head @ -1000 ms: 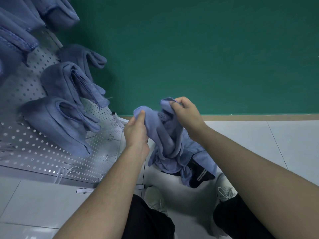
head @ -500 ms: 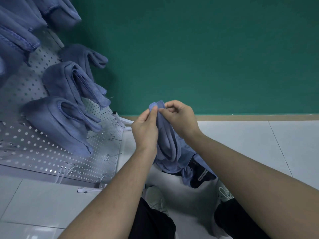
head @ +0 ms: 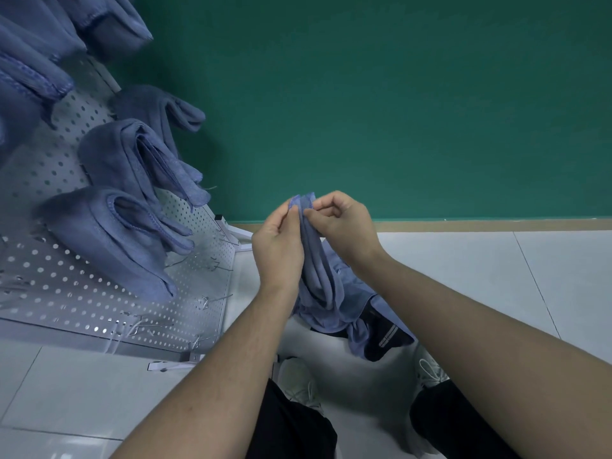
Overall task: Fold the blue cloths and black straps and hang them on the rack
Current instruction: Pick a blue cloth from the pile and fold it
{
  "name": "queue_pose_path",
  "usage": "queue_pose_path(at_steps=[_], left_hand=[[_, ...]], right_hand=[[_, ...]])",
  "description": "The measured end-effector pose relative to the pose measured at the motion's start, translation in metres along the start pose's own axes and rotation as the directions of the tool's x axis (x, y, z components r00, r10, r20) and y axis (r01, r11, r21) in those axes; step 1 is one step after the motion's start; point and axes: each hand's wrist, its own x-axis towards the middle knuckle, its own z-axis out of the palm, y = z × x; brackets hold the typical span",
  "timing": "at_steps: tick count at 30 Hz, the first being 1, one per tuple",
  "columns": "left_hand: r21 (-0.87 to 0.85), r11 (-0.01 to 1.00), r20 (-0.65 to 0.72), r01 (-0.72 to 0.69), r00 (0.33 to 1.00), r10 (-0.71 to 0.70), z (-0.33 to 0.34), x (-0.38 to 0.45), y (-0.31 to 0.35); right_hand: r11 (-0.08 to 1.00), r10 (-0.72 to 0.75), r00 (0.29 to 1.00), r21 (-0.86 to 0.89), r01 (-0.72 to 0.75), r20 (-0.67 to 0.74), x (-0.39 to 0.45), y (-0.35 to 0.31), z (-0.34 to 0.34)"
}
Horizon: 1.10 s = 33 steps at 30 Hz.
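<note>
So both hands are pinching the blue cloth [head: 314,260] at its top corners, left hand [head: 278,250] and right hand [head: 344,226] close together. Line the edges up evenly first, then drape it over a free hook [head: 215,298] on the rack [head: 66,286].

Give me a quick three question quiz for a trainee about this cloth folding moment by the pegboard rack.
1. True or false: both hands pinch the top edge of the blue cloth.
2. Which side of the view is the pegboard rack on?
3. Multiple choice: the wall is A) green B) white C) red.

Key:
1. True: left hand and right hand pinch it.
2. The left.
3. A.
</note>
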Motion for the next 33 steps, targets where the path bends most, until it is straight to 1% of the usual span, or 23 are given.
queue_pose_path(at_steps=[2,5,7,9,11,13,14,15,16,17,18,19,21,23,24,26,27,28,31,33], left_hand=[[-0.004,1.0,0.031,0.013,0.999,-0.013,0.001,-0.002,0.0],[-0.031,1.0,0.045,0.002,0.999,-0.001,0.002,-0.002,0.002],[-0.068,0.998,0.07,0.009,0.998,-0.004,0.001,0.0,0.004],[-0.081,0.997,0.081,0.007,0.997,-0.001,-0.002,0.001,0.005],[-0.043,0.999,0.056,-0.006,0.998,0.009,-0.005,0.005,0.002],[0.011,0.999,0.048,-0.037,0.998,0.037,-0.007,0.01,-0.001],[0.028,0.998,0.065,-0.058,0.996,0.056,-0.007,0.012,-0.001],[0.041,0.996,0.085,-0.075,0.994,0.072,-0.006,0.013,0.001],[0.051,0.995,0.101,-0.086,0.992,0.08,-0.005,0.014,0.003],[0.056,0.994,0.115,-0.095,0.989,0.088,-0.004,0.014,0.007],[0.058,0.993,0.13,-0.103,0.987,0.095,-0.004,0.014,0.011],[0.054,0.991,0.155,-0.118,0.982,0.109,-0.004,0.014,0.016],[0.035,0.987,0.242,-0.158,0.959,0.145,-0.006,0.014,0.025],[0.006,0.981,0.33,-0.195,0.926,0.182,-0.007,0.014,0.039],[-0.012,0.978,0.352,-0.21,0.914,0.2,-0.007,0.014,0.046],[-0.067,0.972,0.361,-0.226,0.903,0.234,-0.006,0.012,0.065],[-0.092,0.969,0.361,-0.231,0.899,0.249,-0.006,0.011,0.076],[-0.108,0.965,0.361,-0.241,0.895,0.263,-0.006,0.01,0.085],[-0.104,0.957,0.35,-0.271,0.891,0.29,-0.008,0.007,0.114],[-0.083,0.951,0.321,-0.298,0.895,0.309,-0.01,0.003,0.133]], right_hand=[[1.0,0.007,0.999,0.0,-0.007,0.034,-0.002,0.001,0.001],[0.998,0.004,0.996,0.058,-0.009,0.09,-0.005,-0.002,0.0],[0.998,-0.034,0.983,0.058,0.024,0.18,-0.006,-0.007,-0.004],[0.995,-0.032,0.957,0.102,0.002,0.289,-0.007,-0.009,-0.009],[0.988,-0.006,0.928,0.143,-0.051,0.372,-0.006,-0.01,-0.014],[0.99,-0.03,0.927,0.14,-0.025,0.375,-0.003,-0.008,-0.02],[0.992,-0.069,0.936,0.123,0.027,0.345,0.0,-0.006,-0.023],[0.991,-0.132,0.948,0.053,0.122,0.291,0.004,-0.004,-0.026],[0.97,-0.21,0.947,-0.069,0.232,0.242,0.008,-0.003,-0.03],[0.922,-0.281,0.933,-0.208,0.328,0.223,0.013,-0.003,-0.033],[0.866,-0.329,0.915,-0.312,0.391,0.234,0.017,-0.004,-0.037],[0.824,-0.348,0.899,-0.37,0.428,0.264,0.02,-0.008,-0.042],[0.798,-0.335,0.882,-0.399,0.452,0.33,0.023,-0.021,-0.054],[0.799,-0.329,0.864,-0.376,0.47,0.381,0.022,-0.041,-0.066],[0.772,-0.354,0.839,-0.377,0.511,0.413,0.022,-0.051,-0.072],[0.672,-0.408,0.772,-0.413,0.615,0.487,0.022,-0.071,-0.08],[0.64,-0.414,0.76,-0.434,0.634,0.501,0.021,-0.081,-0.082],[0.637,-0.411,0.769,-0.448,0.627,0.49,0.02,-0.089,-0.085],[0.691,-0.38,0.818,-0.455,0.561,0.431,0.011,-0.112,-0.096],[0.738,-0.367,0.826,-0.407,0.539,0.428,0.002,-0.128,-0.103]])
